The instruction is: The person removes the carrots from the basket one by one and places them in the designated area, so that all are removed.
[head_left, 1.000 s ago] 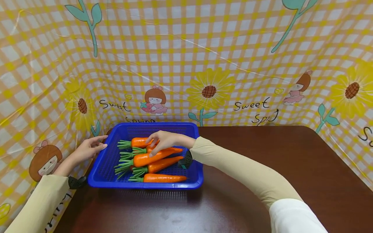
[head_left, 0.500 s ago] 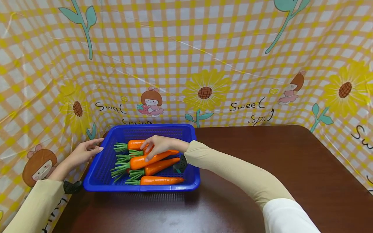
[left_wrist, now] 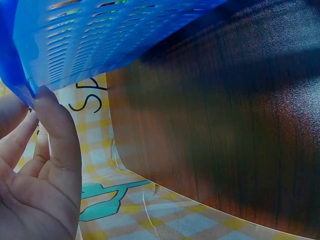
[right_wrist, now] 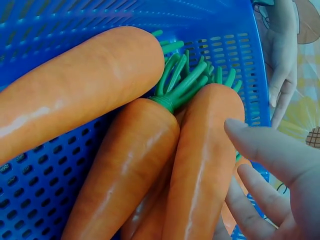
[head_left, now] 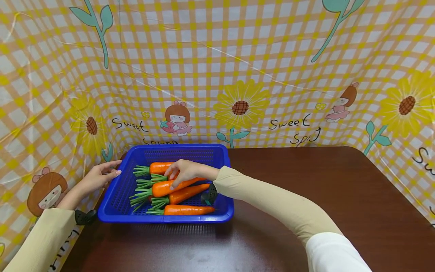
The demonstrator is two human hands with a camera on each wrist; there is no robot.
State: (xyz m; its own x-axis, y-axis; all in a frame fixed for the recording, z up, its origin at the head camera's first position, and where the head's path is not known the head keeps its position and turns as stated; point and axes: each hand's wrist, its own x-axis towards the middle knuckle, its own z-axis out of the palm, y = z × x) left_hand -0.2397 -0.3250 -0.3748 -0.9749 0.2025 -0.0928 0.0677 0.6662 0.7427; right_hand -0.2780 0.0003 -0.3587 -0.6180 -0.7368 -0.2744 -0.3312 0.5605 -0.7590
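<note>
My left hand [head_left: 93, 179] is at the left side of a blue plastic basket [head_left: 166, 218], and in the left wrist view its thumb [left_wrist: 56, 122] and fingers pinch the rim. Several glossy orange carrots with green stalks lie inside the basket. My right hand [head_left: 186, 170] reaches over the uppermost carrot [head_left: 161, 189], thumb tip at its thick end. In the right wrist view the fingers are spread beside this carrot [right_wrist: 202, 165], not wrapped round it. Another carrot [head_left: 159, 168] lies behind, partly covered by the hand, and one [head_left: 188, 210] lies along the basket's front.
The basket stands at the back left of a dark brown table [head_left: 289, 196]. A checked cloth with sunflowers [head_left: 240, 107] hangs behind the table and along both sides.
The head view has shifted slightly. My right hand has come down a little closer to the uppermost carrot. The left hand stays at the rim, and the carrots lie as before.
</note>
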